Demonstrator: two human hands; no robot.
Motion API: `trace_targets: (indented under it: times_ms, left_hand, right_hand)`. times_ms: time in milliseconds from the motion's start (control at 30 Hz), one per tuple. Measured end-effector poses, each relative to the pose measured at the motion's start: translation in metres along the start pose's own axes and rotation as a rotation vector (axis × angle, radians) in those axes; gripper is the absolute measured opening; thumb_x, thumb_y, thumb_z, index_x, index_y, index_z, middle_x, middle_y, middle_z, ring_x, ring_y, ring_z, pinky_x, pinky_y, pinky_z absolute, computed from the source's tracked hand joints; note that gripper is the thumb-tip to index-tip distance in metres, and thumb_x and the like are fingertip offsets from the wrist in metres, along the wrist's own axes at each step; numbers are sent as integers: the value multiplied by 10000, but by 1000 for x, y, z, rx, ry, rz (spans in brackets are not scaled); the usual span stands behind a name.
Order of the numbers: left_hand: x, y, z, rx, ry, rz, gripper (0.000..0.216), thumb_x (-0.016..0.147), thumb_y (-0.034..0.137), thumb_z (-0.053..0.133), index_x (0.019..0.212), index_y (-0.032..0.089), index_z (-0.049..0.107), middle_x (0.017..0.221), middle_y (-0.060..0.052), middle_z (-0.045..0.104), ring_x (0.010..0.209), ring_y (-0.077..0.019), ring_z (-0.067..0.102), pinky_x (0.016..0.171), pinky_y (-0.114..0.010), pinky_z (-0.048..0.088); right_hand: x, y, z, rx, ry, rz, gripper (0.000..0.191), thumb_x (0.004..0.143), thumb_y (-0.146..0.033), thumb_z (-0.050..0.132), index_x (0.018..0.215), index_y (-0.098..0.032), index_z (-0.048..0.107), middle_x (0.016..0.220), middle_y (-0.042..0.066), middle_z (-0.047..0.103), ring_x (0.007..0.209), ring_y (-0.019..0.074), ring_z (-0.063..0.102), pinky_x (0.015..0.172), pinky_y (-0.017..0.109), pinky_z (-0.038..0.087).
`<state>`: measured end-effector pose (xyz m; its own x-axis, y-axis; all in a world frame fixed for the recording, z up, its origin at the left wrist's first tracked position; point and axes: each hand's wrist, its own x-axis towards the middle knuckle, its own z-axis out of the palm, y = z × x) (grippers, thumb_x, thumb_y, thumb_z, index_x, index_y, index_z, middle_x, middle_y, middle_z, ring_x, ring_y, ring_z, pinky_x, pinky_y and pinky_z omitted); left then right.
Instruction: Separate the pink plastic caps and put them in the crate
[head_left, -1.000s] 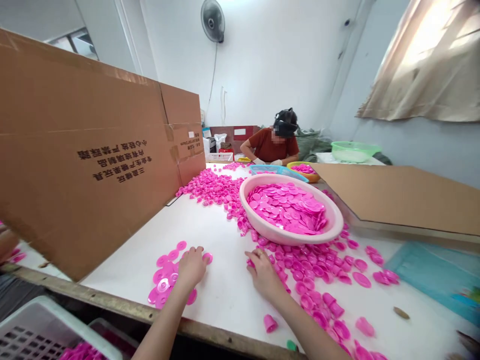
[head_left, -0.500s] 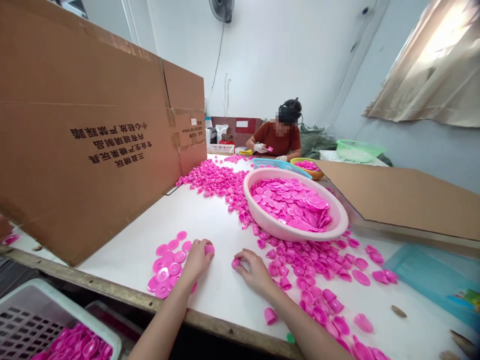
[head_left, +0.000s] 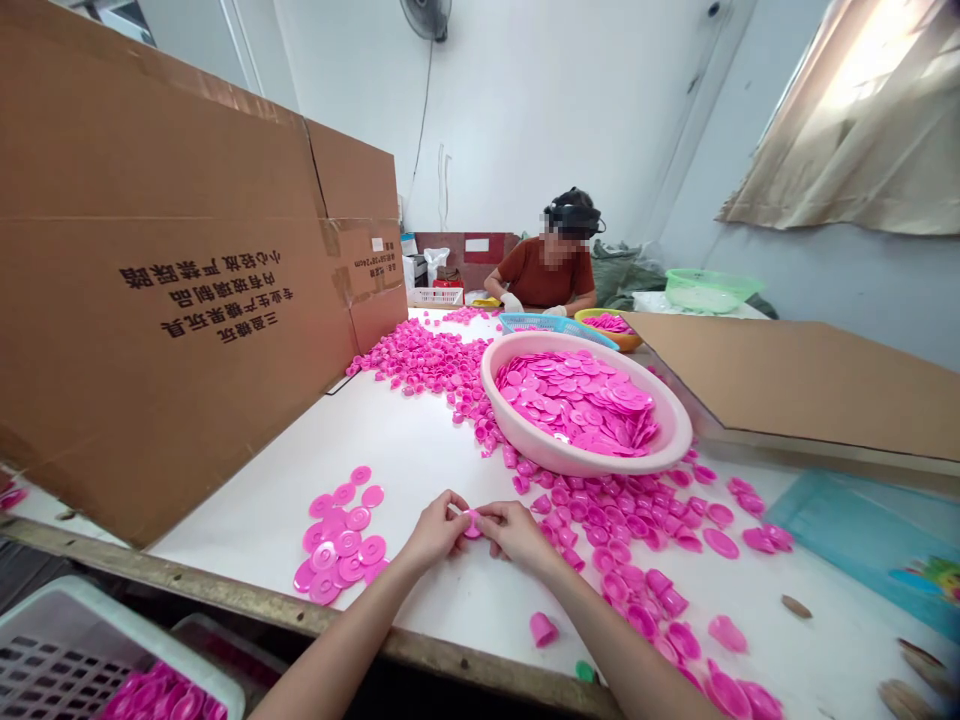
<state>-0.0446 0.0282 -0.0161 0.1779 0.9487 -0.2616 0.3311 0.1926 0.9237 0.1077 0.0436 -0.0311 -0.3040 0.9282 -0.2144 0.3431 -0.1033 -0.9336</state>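
Note:
My left hand (head_left: 436, 530) and my right hand (head_left: 516, 535) meet above the white table, fingers pinched from both sides. Between them is a pink plastic disc (head_left: 472, 522), held by the left fingers. The small pink cup in my right fingers is mostly hidden behind the fingertips and disc; whether the two are joined I cannot tell. Left of my hands, loose pink discs (head_left: 348, 543) lie in a flat cluster. Many pink cups (head_left: 600, 520) are scattered to the right, and a single cup (head_left: 543, 629) lies near the table edge.
A pale pink basin (head_left: 504, 425) full of discs stands ahead. Tall cardboard boxes (head_left: 210, 250) flank the left, and a cardboard flap (head_left: 795, 385) the right. A white basket (head_left: 97, 620) with pink pieces sits below the edge. Across the table, a person (head_left: 544, 275) works.
My left hand has moved right with the disc from beside the cluster, meeting my right hand, which has stayed roughly in place with the cup. The person opposite has lowered a gloved hand.

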Motion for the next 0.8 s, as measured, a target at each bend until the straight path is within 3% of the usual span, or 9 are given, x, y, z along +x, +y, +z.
trace_targets:
  times_ms: [133, 233, 333, 400, 467, 667, 733, 800]
  left_hand:
    - [10, 11, -12, 361, -31, 47, 191, 715, 306, 475, 838, 160, 493, 637, 2, 570, 527, -101, 508, 461, -191, 358]
    - [23, 27, -14, 535, -52, 54, 186, 704, 299, 495, 808, 150, 532, 785, -42, 587, 699, -144, 536, 597, -237, 396]
    - [33, 33, -1, 660, 161, 72, 272, 795, 330, 369, 952, 155, 505, 1002, -103, 510, 918, -215, 466, 765, -338, 353]
    - [36, 31, 10, 799, 303, 79, 286, 818, 329, 332, 1019, 184, 477, 1059, -106, 452, 977, -241, 408, 791, -370, 317]
    - [36, 26, 18, 908, 360, 89, 277, 823, 327, 333, 1032, 210, 472, 1043, -96, 436, 961, -241, 394, 779, -368, 307]
    - [36, 22, 19, 923, 334, 45, 325, 835, 296, 307, 1143, 269, 405, 1087, -80, 389, 968, -225, 360, 782, -342, 285]
    - [35, 22, 19, 912, 385, 47, 347, 834, 288, 310, 1174, 290, 382, 1120, -72, 377, 990, -226, 345, 801, -344, 272]
    - [31, 23, 19, 906, 454, 77, 347, 839, 283, 300, 1174, 297, 389, 1141, -65, 381, 1009, -231, 333, 818, -350, 256]
  right_hand:
    - [7, -9, -2, 7, -64, 186, 162, 742, -275, 557, 745, -113, 568, 431, 4, 539, 403, 125, 550, 356, 169, 425]
    - [10, -20, -6, -4, -132, 294, 101, 715, -201, 578, 671, -118, 543, 421, 20, 546, 431, 153, 578, 361, 186, 451]
    - [10, -24, -8, -9, -154, 290, 97, 715, -158, 567, 638, -128, 516, 403, 3, 529, 418, 146, 576, 342, 167, 440]
    - [11, -23, -10, 0, -162, 273, 90, 722, -150, 559, 662, -138, 493, 413, -14, 526, 399, 140, 568, 320, 160, 426]
    - [15, -22, -13, -3, -207, 273, 95, 719, -146, 567, 704, -147, 473, 438, -22, 541, 386, 139, 563, 311, 166, 425]
    - [34, -30, -26, -48, -498, 329, 165, 685, -131, 619, 659, -144, 456, 411, -12, 549, 378, 130, 553, 347, 168, 442]
    - [33, -32, -26, -65, -497, 333, 168, 682, -110, 614, 668, -147, 451, 412, -17, 549, 387, 129, 557, 353, 161, 437]
    - [28, -31, -23, -89, -408, 292, 142, 696, -104, 589, 704, -154, 457, 441, -23, 558, 397, 127, 559, 356, 164, 433]
